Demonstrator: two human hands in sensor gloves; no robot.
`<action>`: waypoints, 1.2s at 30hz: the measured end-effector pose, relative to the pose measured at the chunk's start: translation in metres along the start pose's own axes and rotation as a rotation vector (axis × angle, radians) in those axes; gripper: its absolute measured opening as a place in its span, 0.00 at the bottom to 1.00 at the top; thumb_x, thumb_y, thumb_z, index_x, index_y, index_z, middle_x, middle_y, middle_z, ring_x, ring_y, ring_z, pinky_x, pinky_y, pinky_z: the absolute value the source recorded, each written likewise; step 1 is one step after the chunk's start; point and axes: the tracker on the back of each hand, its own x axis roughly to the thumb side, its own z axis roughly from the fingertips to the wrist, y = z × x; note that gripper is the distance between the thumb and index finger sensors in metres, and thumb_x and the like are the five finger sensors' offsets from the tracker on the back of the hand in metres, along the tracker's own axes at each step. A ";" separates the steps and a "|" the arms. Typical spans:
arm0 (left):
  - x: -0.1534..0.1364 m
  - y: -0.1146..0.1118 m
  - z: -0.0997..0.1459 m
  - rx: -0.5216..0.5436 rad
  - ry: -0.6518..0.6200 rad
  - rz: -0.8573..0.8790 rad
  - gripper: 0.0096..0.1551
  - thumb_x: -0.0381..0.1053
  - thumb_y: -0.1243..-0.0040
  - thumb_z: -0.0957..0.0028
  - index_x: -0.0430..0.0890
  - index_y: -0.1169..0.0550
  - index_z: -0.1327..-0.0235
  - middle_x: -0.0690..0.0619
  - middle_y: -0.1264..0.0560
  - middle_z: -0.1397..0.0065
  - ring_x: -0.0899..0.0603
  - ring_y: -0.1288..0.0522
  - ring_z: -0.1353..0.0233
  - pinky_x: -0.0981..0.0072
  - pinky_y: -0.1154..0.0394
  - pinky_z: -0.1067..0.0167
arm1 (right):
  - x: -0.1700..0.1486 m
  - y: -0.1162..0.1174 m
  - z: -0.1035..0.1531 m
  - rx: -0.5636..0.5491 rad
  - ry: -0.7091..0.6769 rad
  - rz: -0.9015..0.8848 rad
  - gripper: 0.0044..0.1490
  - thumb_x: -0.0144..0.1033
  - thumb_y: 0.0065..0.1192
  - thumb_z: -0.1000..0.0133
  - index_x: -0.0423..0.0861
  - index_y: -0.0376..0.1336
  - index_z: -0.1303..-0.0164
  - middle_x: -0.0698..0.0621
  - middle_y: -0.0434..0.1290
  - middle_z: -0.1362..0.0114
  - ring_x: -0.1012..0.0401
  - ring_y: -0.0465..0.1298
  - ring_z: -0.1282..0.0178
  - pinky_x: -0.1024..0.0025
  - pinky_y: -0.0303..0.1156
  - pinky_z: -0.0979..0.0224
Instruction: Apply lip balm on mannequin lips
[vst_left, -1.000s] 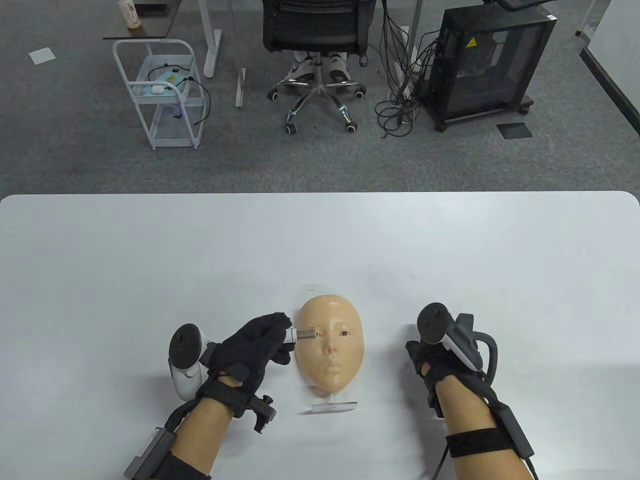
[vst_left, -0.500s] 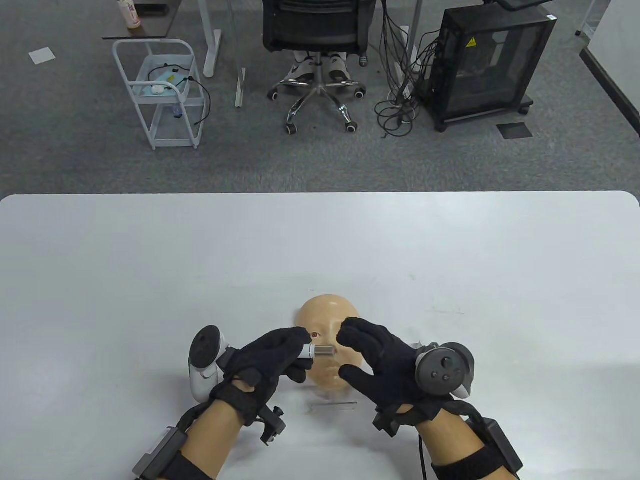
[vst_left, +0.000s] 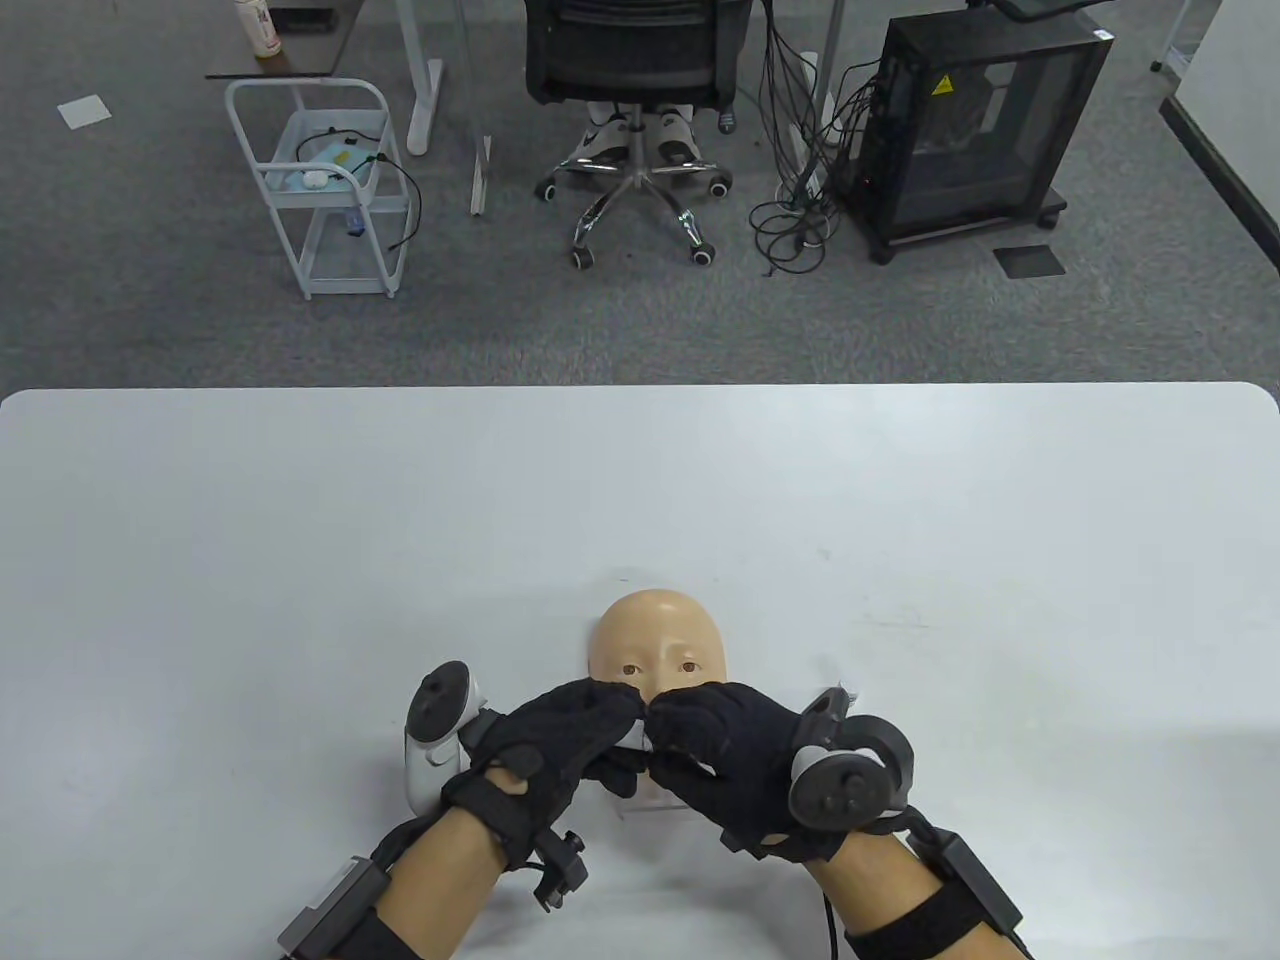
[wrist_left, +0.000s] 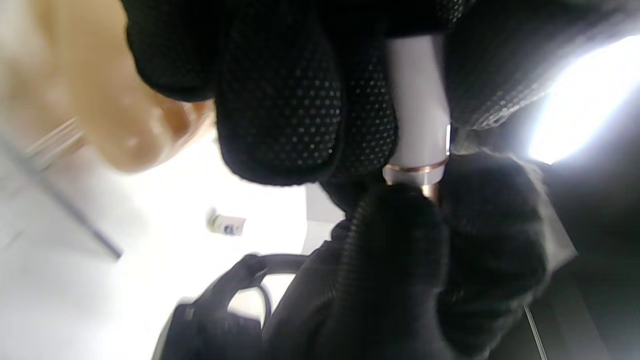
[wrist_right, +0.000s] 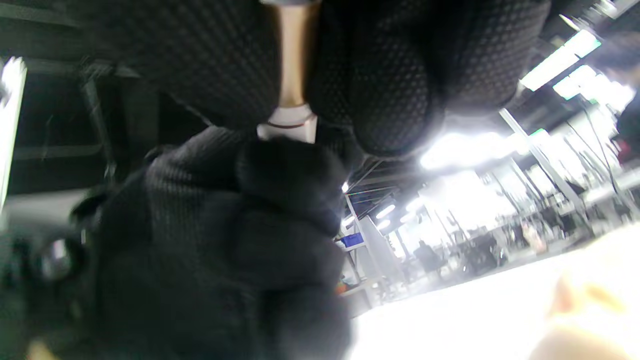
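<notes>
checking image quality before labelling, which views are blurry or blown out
Table view: sharp, evenly lit, both hands clear. Left wrist view: motion-blurred, mask smeared, glare at right; the tube reads. Right wrist view: background lights blown out, mask corner out of focus.

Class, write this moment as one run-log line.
left hand: holds lip balm tube | right hand: grips its other end | mannequin face: lips hidden | balm: not applied

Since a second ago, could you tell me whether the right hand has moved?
Yes. The right hand has come leftward from the table's right part to the lip balm before the mannequin face.
</notes>
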 end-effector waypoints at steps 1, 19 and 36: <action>0.007 0.000 0.000 0.008 -0.059 -0.087 0.24 0.61 0.25 0.40 0.47 0.19 0.41 0.48 0.11 0.46 0.42 0.10 0.56 0.42 0.22 0.42 | -0.004 -0.001 0.000 0.001 0.042 -0.059 0.35 0.46 0.83 0.50 0.51 0.65 0.37 0.49 0.81 0.38 0.52 0.87 0.49 0.55 0.83 0.40; 0.060 -0.022 0.019 -0.024 -0.712 -1.003 0.26 0.58 0.23 0.42 0.52 0.23 0.37 0.50 0.17 0.35 0.40 0.13 0.44 0.40 0.25 0.35 | -0.056 0.029 0.017 0.132 0.786 -1.005 0.34 0.48 0.83 0.48 0.45 0.67 0.40 0.46 0.84 0.43 0.52 0.90 0.55 0.56 0.87 0.47; 0.033 0.022 0.006 0.080 -0.437 -0.388 0.27 0.60 0.23 0.42 0.48 0.21 0.37 0.45 0.14 0.43 0.41 0.12 0.53 0.36 0.25 0.40 | -0.055 -0.033 0.004 -0.029 0.635 -0.367 0.49 0.66 0.72 0.45 0.46 0.59 0.24 0.39 0.68 0.23 0.40 0.73 0.29 0.41 0.69 0.30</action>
